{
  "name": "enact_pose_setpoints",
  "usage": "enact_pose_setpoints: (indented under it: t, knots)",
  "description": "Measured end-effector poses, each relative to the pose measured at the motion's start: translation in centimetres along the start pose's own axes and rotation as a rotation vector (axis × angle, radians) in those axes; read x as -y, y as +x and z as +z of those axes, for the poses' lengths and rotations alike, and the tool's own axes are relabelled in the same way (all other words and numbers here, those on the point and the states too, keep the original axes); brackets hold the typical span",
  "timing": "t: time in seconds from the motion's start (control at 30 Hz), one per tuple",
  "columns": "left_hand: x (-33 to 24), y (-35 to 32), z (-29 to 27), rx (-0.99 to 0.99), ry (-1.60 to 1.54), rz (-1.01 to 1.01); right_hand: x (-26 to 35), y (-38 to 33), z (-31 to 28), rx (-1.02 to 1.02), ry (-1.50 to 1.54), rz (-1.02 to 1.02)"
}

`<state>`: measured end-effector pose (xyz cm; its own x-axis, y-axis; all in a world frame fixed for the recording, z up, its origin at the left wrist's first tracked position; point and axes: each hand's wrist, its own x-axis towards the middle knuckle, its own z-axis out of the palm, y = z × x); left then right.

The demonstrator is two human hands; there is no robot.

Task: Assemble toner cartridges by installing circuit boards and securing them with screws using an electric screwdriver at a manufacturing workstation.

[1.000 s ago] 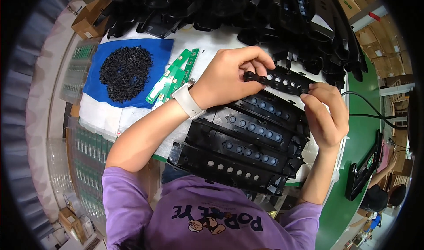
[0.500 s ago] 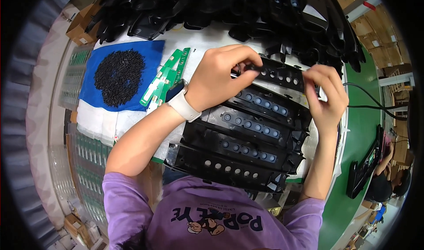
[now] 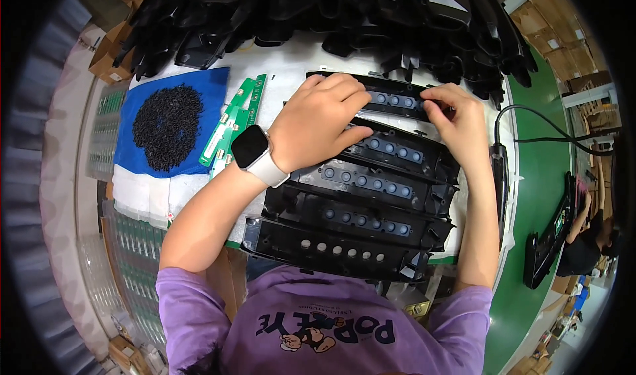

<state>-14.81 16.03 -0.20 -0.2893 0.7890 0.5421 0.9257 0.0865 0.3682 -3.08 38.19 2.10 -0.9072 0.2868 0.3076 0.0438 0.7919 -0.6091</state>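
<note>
Several long black plastic panels lie in a row on the white-covered table. Over the left part of the farthest panel (image 3: 405, 89) rests my left hand (image 3: 321, 120), fingers extended and thumb apart. A strip of bluish-grey round buttons (image 3: 395, 101) sits in that panel, its left part hidden by this hand. At the strip's right end, my right hand (image 3: 458, 115) pinches with thumb and forefinger. Nearer me are panels fitted with similar strips, such as the middle panel (image 3: 424, 201). The nearest panel (image 3: 281, 238) shows bare round holes.
Green circuit boards (image 3: 232, 120) lie left of my left hand. Beside them, a blue cloth (image 3: 215, 87) bears a heap of small black pieces (image 3: 169, 126). Black plastic parts (image 3: 298, 10) are piled along the far side. A black cable (image 3: 550, 113) loops at the right.
The button strip now lies in the farthest panel, where round holes showed before. My left hand has come down flatter on the panel; my right hand has moved left to the strip's end.
</note>
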Motion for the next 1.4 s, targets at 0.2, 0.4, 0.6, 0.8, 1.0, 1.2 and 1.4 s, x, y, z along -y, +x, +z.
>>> enact_pose_setpoints:
  t: [0.2, 0.4, 0.6, 0.8, 1.0, 1.2, 1.4]
  knots:
    - [0.1, 0.0, -0.1, 0.051, -0.016, -0.014, 1.4, -0.5, -0.7, -0.221, -0.488, -0.140]
    - [-0.1, 0.2, -1.1, 0.204, -0.034, 0.055, 0.4, -0.2, 0.2, -0.016, -0.318, -0.190]
    - [-3.1, -0.7, -6.4, 0.161, -0.119, 0.026, -1.8, 0.3, 0.2, -0.095, -0.210, -0.264]
    - [-10.1, -7.7, -7.2, 0.580, -0.014, -0.119, -1.4, 0.2, 0.6, -0.004, -0.274, -0.283]
    - [-11.3, -9.8, -5.5, 0.540, 0.131, -0.117, -1.8, 0.0, 0.9, -0.030, -0.170, -0.355]
    - [-11.6, -9.2, -4.5, 0.499, 0.093, -0.140, -1.3, 0.0, 1.0, 0.001, -0.124, -0.299]
    - [-12.0, -10.9, -4.6, 0.336, 0.202, 0.203, -0.8, 0.0, -0.4, -0.016, -0.147, -0.302]
